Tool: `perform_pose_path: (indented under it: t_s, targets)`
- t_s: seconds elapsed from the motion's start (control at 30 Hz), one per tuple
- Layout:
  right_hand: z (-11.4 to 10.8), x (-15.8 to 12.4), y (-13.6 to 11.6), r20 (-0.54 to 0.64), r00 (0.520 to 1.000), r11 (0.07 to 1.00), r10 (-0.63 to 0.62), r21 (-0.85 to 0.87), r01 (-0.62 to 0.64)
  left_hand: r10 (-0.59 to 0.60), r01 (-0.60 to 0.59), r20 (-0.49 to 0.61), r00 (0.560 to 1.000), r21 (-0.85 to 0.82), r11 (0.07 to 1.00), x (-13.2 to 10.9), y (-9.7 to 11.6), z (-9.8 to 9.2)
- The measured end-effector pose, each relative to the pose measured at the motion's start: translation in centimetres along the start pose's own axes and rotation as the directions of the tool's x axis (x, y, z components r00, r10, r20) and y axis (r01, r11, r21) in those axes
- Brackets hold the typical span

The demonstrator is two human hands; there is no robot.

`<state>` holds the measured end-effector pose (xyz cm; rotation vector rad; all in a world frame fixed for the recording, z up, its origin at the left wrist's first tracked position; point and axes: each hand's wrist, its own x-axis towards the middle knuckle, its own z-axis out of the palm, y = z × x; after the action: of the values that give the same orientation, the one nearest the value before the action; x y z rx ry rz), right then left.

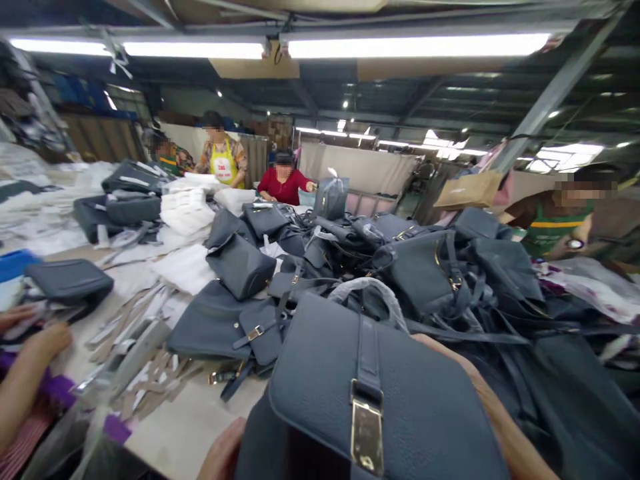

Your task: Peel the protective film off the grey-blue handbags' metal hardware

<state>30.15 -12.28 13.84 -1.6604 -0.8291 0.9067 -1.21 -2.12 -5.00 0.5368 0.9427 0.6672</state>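
Close in front of me is a dark blue-grey backpack (320,353) with a flap, a strap and a gold buckle (367,433). Clear wrapping covers its top handle (373,287). My left hand (225,453) presses against the bag's lower left side, partly cut off by the frame edge. Along the right rear edge of the flap lies my right hand (450,360), its fingers mostly hidden behind the bag. A similar bag (210,323) rests on the table left of mine, with a small buckled pocket.
A big heap of matching bags (420,267) fills the table ahead and right. To the left are cut strips (135,333), white padding (185,207) and a co-worker's hands (50,340) near another bag (70,280). Other people, including one in red (285,185), are beyond the table.
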Motion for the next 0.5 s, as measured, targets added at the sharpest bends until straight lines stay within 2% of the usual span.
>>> perform_pose_path:
  t_s: [0.1,0.17,0.23,0.3,0.37,0.43,0.5]
  targets:
    - [2.6,3.7,2.3,0.058,0.993,0.995,-0.099,-0.026,0.1,0.101,-0.087,-0.099,0.99,0.136,0.987,-0.5,-0.1,-1.0]
    - [4.0,5.5,4.8,0.092,0.993,0.996,-0.079,-0.044,0.084,0.229,-0.165,-0.194,0.954,0.3,0.94,-1.1,-0.1,-1.6]
    - [5.0,6.4,7.2,0.132,0.991,0.997,-0.037,-0.068,0.046,0.336,-0.223,-0.215,0.917,0.423,0.878,-1.9,0.2,-1.7]
    - [5.3,6.7,9.2,0.15,0.989,0.996,-0.009,-0.088,0.023,0.341,-0.249,-0.127,0.932,0.461,0.852,-2.4,0.7,-1.0]
    - [5.2,6.9,10.3,0.155,0.988,0.995,0.017,-0.097,-0.002,0.258,-0.226,-0.01,0.966,0.448,0.865,-2.5,1.3,0.4]
    - [4.8,7.0,10.7,0.166,0.984,0.994,0.06,-0.105,-0.043,0.203,-0.213,0.072,0.977,0.454,0.865,-2.2,1.8,2.2]
    - [4.4,6.9,10.8,0.185,0.977,0.99,0.102,-0.116,-0.081,0.176,-0.206,0.107,0.979,0.477,0.855,-1.7,2.0,4.1]
